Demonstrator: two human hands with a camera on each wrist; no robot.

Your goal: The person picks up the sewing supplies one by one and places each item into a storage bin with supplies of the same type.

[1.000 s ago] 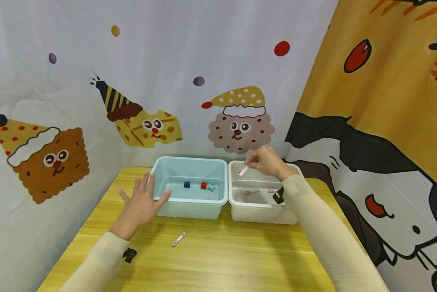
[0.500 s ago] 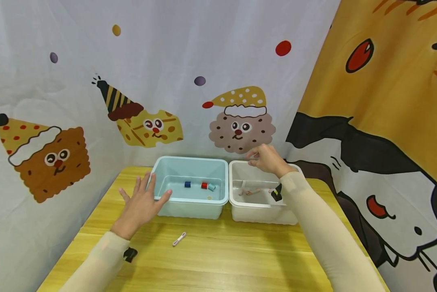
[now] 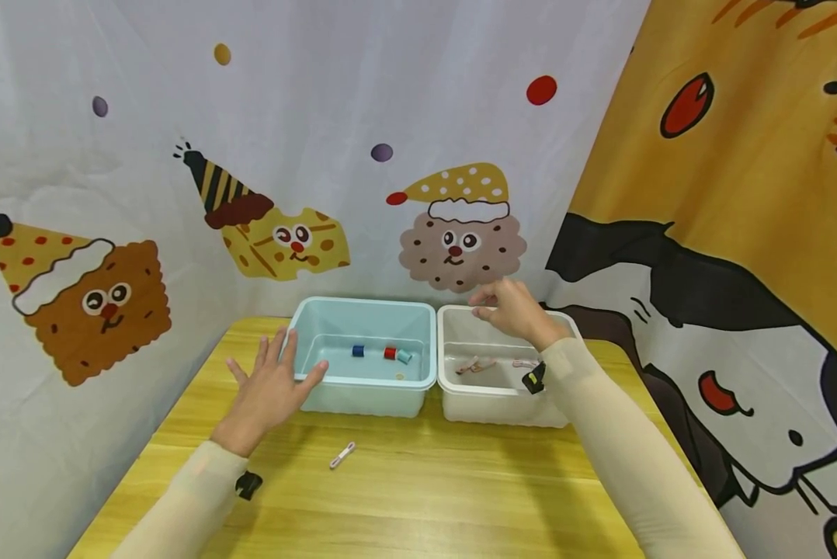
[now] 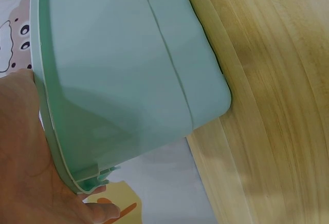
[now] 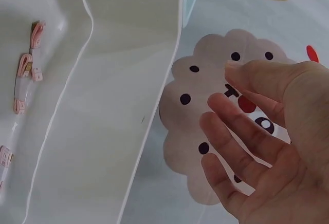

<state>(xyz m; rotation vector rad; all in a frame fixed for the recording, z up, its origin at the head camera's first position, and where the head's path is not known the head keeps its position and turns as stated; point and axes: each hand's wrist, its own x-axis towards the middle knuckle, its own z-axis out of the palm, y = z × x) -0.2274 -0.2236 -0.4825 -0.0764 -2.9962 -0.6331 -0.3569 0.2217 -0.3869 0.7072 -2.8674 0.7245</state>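
Note:
My left hand (image 3: pixel 265 392), fingers spread, rests at the left rim of the light blue bin (image 3: pixel 362 401); the left wrist view has it along the rim. Over the back of the white bin (image 3: pixel 495 409), my right hand (image 5: pixel 277 126) holds nothing, its fingers loosely bent and apart from the thumb. On that bin's floor lie several folded pink tape measures (image 5: pixel 23 77) with white bands, two of them close together. Another folded tape measure (image 3: pixel 342 456) lies on the table in front of the blue bin.
Inside the blue bin are a dark blue cylinder (image 3: pixel 358 351), a red cylinder (image 3: pixel 390 353), a teal cylinder (image 3: pixel 404 357) and a tiny yellowish round piece (image 3: pixel 400 377). Both bins stand side by side on the wooden table (image 3: pixel 418 497), close to a printed curtain (image 3: pixel 307 101).
My right hand has let go of a folded tape measure, which dropped into the white bin and now lies next to another one. My left hand has stayed at the blue bin's rim.

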